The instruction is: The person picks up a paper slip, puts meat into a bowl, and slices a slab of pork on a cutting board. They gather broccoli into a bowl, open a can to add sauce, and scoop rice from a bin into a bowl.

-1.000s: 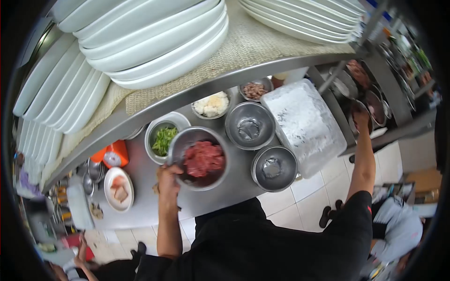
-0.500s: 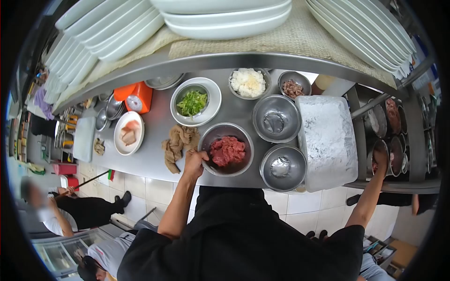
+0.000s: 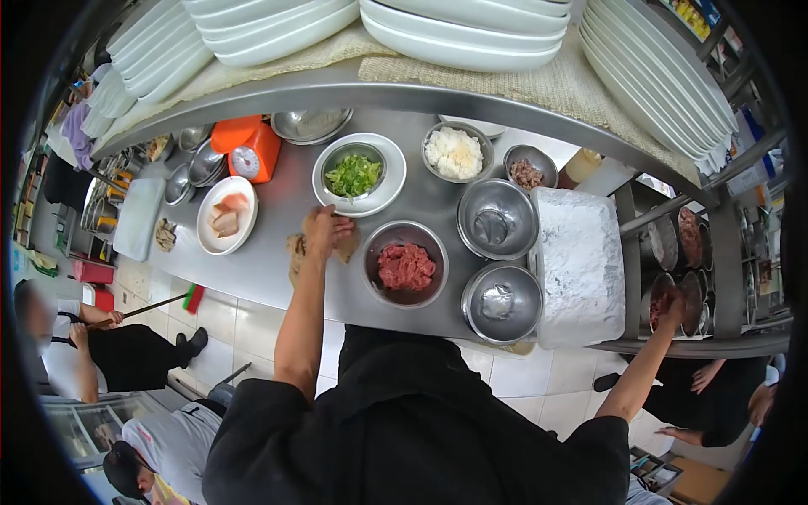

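Observation:
Over the brown cloth (image 3: pixel 296 254) my left hand (image 3: pixel 324 231) lies with fingers stretched out; whether it touches the cloth is hard to see. Just right of it stands a steel bowl (image 3: pixel 372 282) holding raw red meat (image 3: pixel 406 267). Behind the hand, chopped green vegetable (image 3: pixel 353 175) fills a small steel bowl set on a white plate (image 3: pixel 396 180). At the far right my right hand (image 3: pixel 669 305) reaches into a round metal container (image 3: pixel 660 288) with reddish meat in it. The fingers of that hand are mostly hidden.
Two steel bowls (image 3: pixel 498 220) stand beside a tub of white powder (image 3: pixel 581 269). Behind are bowls of white minced food (image 3: pixel 453 151) and small brownish pieces (image 3: pixel 527 173). An orange scale (image 3: pixel 250 150) and a pink-food bowl (image 3: pixel 225 220) stand left. Plates crowd the overhead shelf. People are nearby.
My left hand has let go of the meat bowl's rim and moved left and back over the brown cloth. My right hand stays at the metal container. The view has shifted slightly.

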Tool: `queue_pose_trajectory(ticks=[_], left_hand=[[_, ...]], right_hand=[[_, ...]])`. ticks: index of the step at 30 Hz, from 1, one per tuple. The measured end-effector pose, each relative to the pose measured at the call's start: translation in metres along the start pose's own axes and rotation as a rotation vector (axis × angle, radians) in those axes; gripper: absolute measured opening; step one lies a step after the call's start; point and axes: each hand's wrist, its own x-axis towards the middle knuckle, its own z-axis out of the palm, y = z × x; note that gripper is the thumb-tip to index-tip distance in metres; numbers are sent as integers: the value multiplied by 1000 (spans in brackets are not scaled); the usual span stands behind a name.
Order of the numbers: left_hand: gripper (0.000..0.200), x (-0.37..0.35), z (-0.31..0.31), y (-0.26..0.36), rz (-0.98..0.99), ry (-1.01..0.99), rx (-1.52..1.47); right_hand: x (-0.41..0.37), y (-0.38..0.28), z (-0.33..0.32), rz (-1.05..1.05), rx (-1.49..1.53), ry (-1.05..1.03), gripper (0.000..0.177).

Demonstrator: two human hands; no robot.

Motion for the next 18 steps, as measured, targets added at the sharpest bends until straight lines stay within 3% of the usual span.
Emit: queue_pose_trajectory(ticks=[2, 6, 8, 9, 11, 12, 15, 18], left_hand=[[29, -1, 7, 12, -22, -38, 130], [28, 20, 12, 14, -110, -152, 330], [28, 31, 26, 12, -100, -191, 296], [28, 37, 34, 11, -95, -222, 259], [28, 54, 62, 10, -117, -211, 209], [28, 63, 73, 10, -148, -191, 172], [30, 86, 90, 7, -128, -231, 110], [32, 103, 92, 10, -149, -300, 68]], right_hand=[[47, 28, -18, 83, 419, -166, 15], [51, 35, -26, 247, 488, -138, 25], [-3, 19, -6, 8, -51, -166, 40], [-44, 1, 6, 5, -45, -164, 40], [-108, -44, 29, -619, -1355, -191, 44], [-7, 33, 3, -689, -1141, -247, 44], [-40, -2, 15, -621, -1054, -343, 44], [-47, -12, 15, -583, -1190, -403, 42]])
